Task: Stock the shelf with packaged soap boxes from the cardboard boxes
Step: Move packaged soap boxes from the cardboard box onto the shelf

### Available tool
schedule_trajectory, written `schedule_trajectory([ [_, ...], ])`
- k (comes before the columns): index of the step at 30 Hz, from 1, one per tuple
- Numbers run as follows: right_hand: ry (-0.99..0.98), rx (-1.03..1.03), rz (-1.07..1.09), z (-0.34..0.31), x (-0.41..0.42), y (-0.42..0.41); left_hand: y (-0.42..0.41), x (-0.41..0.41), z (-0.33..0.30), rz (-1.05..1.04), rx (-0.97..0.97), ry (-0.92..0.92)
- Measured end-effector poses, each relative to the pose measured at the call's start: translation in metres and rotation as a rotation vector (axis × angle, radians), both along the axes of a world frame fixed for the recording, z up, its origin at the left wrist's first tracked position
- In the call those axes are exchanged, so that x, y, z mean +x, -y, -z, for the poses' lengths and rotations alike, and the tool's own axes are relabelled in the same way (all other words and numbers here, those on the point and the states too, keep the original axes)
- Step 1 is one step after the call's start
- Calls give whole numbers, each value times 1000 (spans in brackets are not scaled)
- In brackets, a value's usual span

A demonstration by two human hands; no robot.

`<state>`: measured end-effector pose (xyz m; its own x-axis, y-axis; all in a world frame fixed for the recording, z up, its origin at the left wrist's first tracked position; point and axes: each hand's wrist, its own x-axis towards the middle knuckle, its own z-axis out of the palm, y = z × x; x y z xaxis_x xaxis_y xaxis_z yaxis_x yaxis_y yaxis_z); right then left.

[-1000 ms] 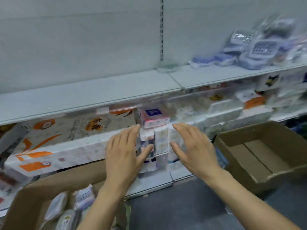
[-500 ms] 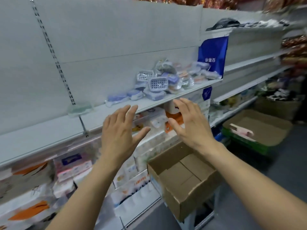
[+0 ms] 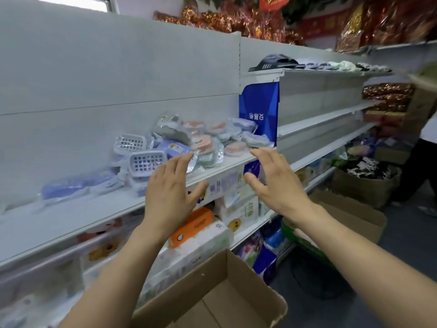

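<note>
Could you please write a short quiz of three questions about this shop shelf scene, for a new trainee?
1. True or false: both hands, the left hand and the right hand, hold nothing.
2. What lies on the shelf just beyond the hands? A) packaged soap dishes B) glass bottles C) folded towels
3. Fill in: the cardboard box at the bottom of the view looks ____ inside.

Key:
1. True; the fingers of both are spread and grip nothing.
2. A
3. Empty, as far as its visible part shows.
</note>
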<state>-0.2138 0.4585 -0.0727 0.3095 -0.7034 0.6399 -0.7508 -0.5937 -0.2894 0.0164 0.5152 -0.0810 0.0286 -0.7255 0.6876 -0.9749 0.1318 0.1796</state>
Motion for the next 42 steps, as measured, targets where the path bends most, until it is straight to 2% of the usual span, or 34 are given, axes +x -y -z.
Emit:
schedule_trajectory([
  [9,9,121,-34,2,-86,184,162,-78,-1,37,74,-66],
  [20,-108,259,-227,-21,-136,463,376,-131,-11,-164,182,-290],
  [27,-86,420,-255,-30,-101,581,473,-121,-31,-291,251,-237],
  [31,-110,416,-264,-27,-68,633,529,-98,-41,-358,339,-134],
  [35,-154,413,-223,-25,-29,673,585,-60,-45,-420,389,-121],
  [39,-193,559,-169,-20,7,708,627,-28,-40,-462,442,-136],
  [42,-231,584,-134,-13,24,724,649,-5,-32,-518,585,-102],
])
